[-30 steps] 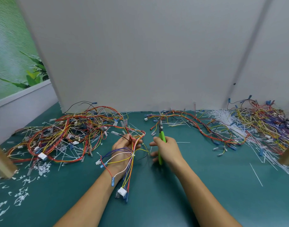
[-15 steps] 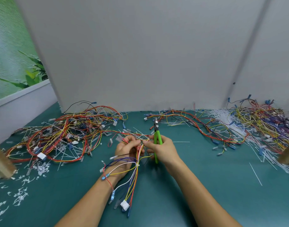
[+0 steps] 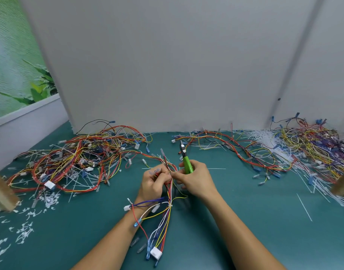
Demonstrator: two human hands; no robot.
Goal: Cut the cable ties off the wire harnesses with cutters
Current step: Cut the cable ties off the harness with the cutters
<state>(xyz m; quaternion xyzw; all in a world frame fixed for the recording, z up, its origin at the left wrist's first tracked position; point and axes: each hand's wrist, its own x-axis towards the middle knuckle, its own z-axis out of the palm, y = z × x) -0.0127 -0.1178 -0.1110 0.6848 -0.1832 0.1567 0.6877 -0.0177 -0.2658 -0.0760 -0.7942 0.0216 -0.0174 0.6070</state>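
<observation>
While grip of left hand [image 3: 155,182] holds harness [image 3: 168,217] at frame centre, right hand [image 3: 195,179] holds cutters [image 3: 186,162], blades clear of wires | tie [image 3: 170,205] on harness uncut | scraps [image 3: 27,231] lower left, pile [image 3: 79,158] mid-left: partway, judged.

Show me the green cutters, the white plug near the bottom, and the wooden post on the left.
green cutters [image 3: 187,164]: head view, on the green handle.
white plug [image 3: 156,253]: head view, middle of its body.
wooden post [image 3: 1,193]: head view, its front face.
</observation>
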